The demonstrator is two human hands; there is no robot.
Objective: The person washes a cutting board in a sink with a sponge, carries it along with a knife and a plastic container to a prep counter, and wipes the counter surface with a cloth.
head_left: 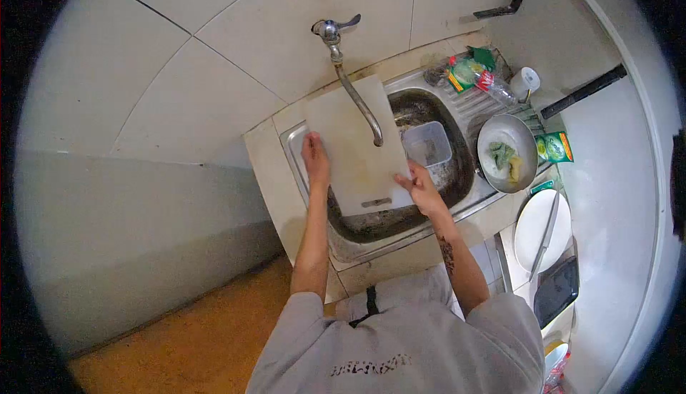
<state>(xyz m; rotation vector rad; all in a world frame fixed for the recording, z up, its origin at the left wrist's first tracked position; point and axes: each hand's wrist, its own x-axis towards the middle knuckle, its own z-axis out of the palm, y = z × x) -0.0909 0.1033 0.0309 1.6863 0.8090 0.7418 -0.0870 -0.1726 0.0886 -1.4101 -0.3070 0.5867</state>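
Observation:
A white cutting board (350, 158) with a slot near its lower edge lies tilted over the metal sink (343, 252), under the curved faucet (357, 101). My left hand (314, 158) is at the board's left edge, its fingers against it. On the right side, my right hand (420, 186) grips the lower right edge, the thumb on top of the board. A clear plastic container (426, 144) sits in the sink basin to the right of the board.
Right of the basin stands a pan (525, 136) with sponges inside. Behind it are a plastic bottle (494, 86), a white cup (525, 81) and green packets. A white plate (532, 229) with a knife (547, 237) and a black tray (557, 292) lie farther right.

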